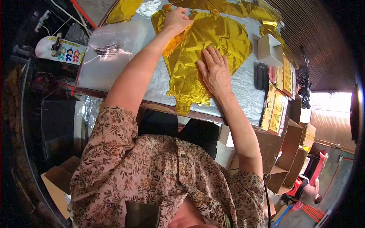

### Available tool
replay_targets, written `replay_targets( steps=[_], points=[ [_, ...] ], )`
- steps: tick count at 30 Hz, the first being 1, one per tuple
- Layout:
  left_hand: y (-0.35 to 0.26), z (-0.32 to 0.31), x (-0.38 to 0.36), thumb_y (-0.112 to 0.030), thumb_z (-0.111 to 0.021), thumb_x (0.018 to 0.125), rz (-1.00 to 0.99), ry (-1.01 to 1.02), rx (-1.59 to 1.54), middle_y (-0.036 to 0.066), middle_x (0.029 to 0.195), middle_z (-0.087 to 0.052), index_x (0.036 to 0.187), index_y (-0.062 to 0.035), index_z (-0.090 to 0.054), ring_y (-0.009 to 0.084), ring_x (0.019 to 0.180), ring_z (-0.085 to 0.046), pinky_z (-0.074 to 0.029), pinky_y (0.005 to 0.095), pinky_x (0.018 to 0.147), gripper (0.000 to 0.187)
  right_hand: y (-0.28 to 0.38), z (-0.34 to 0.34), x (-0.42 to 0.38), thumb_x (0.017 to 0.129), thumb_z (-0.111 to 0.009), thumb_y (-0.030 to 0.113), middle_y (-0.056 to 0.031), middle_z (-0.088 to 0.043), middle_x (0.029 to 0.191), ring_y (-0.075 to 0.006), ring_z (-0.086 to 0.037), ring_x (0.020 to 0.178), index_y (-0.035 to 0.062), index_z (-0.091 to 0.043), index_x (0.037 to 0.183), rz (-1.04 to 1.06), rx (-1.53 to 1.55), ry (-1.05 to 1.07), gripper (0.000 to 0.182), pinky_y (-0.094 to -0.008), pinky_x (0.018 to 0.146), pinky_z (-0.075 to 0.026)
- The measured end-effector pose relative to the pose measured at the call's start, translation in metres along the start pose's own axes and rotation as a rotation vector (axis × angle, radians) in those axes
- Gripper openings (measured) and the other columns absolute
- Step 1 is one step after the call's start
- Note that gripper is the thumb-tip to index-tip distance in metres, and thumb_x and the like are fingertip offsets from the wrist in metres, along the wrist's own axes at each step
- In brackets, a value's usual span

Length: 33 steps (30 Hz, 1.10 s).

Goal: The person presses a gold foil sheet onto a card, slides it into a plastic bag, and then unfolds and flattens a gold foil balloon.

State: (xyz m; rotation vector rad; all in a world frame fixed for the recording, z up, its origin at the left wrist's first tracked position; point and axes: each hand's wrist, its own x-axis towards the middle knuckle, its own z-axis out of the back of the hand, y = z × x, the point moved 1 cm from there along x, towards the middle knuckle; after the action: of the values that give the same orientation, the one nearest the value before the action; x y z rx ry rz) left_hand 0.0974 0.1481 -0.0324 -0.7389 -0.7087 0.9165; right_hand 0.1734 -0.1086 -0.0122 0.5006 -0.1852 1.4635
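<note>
A flat, uninflated gold foil balloon (228, 36), wrinkled and with small tabs along its edges, lies on the table; its narrow end hangs over the near edge. My right hand (216, 74) rests palm down on its middle, fingers stretched out and slightly apart. Farther off, my left hand (178, 21) is closed, fingers bent at the upper left edge of the foil and seeming to pinch it. Its fingertips are partly hidden. More gold foil (157, 22) lies under and beside the left wrist, with an orange sheen below the forearm.
Clear plastic bags (110, 57) cover the table's left side, near a pile of white rings (148, 7). More gold foil (243, 11) lies along the far edge. At right are a white box (269, 49), a black tray (261, 76) and printed boxes (275, 110). Another person (308, 193) is at lower right.
</note>
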Motion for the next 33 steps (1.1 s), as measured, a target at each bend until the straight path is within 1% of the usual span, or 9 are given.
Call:
replay_targets(
  steps=[10,12,13,15,19,22,24,28,33],
  points=[
    [0.001,0.028,0.001,-0.041,-0.082,0.080,-0.032,-0.037,-0.074,0.008,0.092,-0.078,0.115,-0.0072,-0.073,0.0261,0.088,-0.075,-0.059,0.0380,0.081,0.050,-0.002,-0.002,0.001,0.099,-0.062,0.027,-0.0207,-0.057,0.143,-0.0385,-0.050,0.135,0.0002,-0.058,0.136,0.001,0.005,-0.012,0.046,-0.0522,0.111,-0.038],
    [-0.009,0.064,-0.002,-0.046,-0.081,0.080,-0.132,0.029,0.529,0.010,0.104,-0.076,0.105,-0.0066,-0.077,0.0283,0.103,-0.069,-0.053,0.0433,0.088,0.047,-0.002,-0.002,0.001,0.099,-0.062,0.028,-0.0207,-0.057,0.143,-0.0384,-0.050,0.135,0.0002,-0.058,0.136,0.008,0.003,-0.018,0.046,-0.0518,0.111,-0.038],
    [-0.009,0.072,-0.011,-0.046,-0.081,0.080,-0.134,0.032,0.531,0.010,0.104,-0.076,0.105,-0.0066,-0.077,0.0283,0.103,-0.069,-0.053,0.0433,0.088,0.047,-0.002,-0.002,0.000,0.099,-0.062,0.028,-0.0206,-0.057,0.143,-0.0382,-0.050,0.135,0.0002,-0.058,0.136,0.014,0.001,-0.018,0.046,-0.0513,0.111,-0.038],
    [-0.009,0.086,-0.030,-0.055,-0.077,0.081,-0.089,-0.162,0.970,0.012,0.120,-0.067,0.099,-0.0084,-0.080,0.0309,0.120,-0.055,-0.040,0.0485,0.097,0.050,-0.002,-0.002,-0.001,0.099,-0.062,0.028,-0.0205,-0.057,0.143,-0.0380,-0.050,0.135,0.0002,-0.058,0.136,0.012,-0.001,-0.018,0.047,-0.0510,0.111,-0.038],
    [0.002,0.086,-0.045,-0.060,-0.075,0.081,-0.110,-0.092,1.007,0.011,0.128,-0.060,0.102,-0.0021,-0.078,0.0315,0.120,-0.049,-0.035,0.0503,0.097,0.062,0.000,-0.001,0.000,0.099,-0.062,0.029,-0.0205,-0.057,0.143,-0.0376,-0.050,0.135,0.0001,-0.058,0.136,0.010,-0.012,-0.022,0.047,-0.0500,0.112,-0.037],
    [0.004,0.080,-0.048,-0.061,-0.074,0.081,-0.157,-0.182,1.010,0.011,0.127,-0.061,0.104,-0.0117,-0.081,0.0321,0.127,-0.046,-0.030,0.0502,0.102,0.055,-0.003,-0.004,-0.001,0.099,-0.062,0.029,-0.0208,-0.057,0.143,-0.0377,-0.050,0.135,0.0002,-0.058,0.137,0.016,-0.012,-0.028,0.047,-0.0497,0.112,-0.037],
    [-0.001,0.081,-0.050,-0.055,-0.075,0.085,-0.078,-0.121,0.924,0.013,0.121,-0.065,0.105,-0.0012,-0.078,0.0317,0.119,-0.050,-0.032,0.0511,0.098,0.057,-0.005,-0.008,-0.002,0.100,-0.061,0.032,-0.0190,-0.056,0.144,-0.0370,-0.048,0.137,0.0016,-0.058,0.136,0.005,-0.003,-0.019,0.048,-0.0521,0.114,-0.035],
    [-0.002,0.075,-0.044,-0.051,-0.075,0.086,-0.019,-0.088,0.921,0.014,0.121,-0.067,0.105,-0.0008,-0.077,0.0335,0.124,-0.050,-0.031,0.0534,0.101,0.053,-0.004,-0.004,-0.002,0.099,-0.062,0.030,-0.0207,-0.057,0.143,-0.0376,-0.050,0.134,0.0005,-0.059,0.136,0.022,-0.001,-0.040,0.047,-0.0500,0.111,-0.038],
    [0.007,0.068,-0.036,-0.051,-0.069,0.088,0.058,-0.038,0.922,0.011,0.127,-0.064,0.106,-0.0107,-0.080,0.0319,0.126,-0.048,-0.028,0.0533,0.103,0.046,-0.007,-0.011,-0.003,0.099,-0.062,0.030,-0.0184,-0.056,0.144,-0.0363,-0.049,0.136,0.0019,-0.058,0.136,0.011,0.008,-0.053,0.047,-0.0510,0.110,-0.038]
  ],
)
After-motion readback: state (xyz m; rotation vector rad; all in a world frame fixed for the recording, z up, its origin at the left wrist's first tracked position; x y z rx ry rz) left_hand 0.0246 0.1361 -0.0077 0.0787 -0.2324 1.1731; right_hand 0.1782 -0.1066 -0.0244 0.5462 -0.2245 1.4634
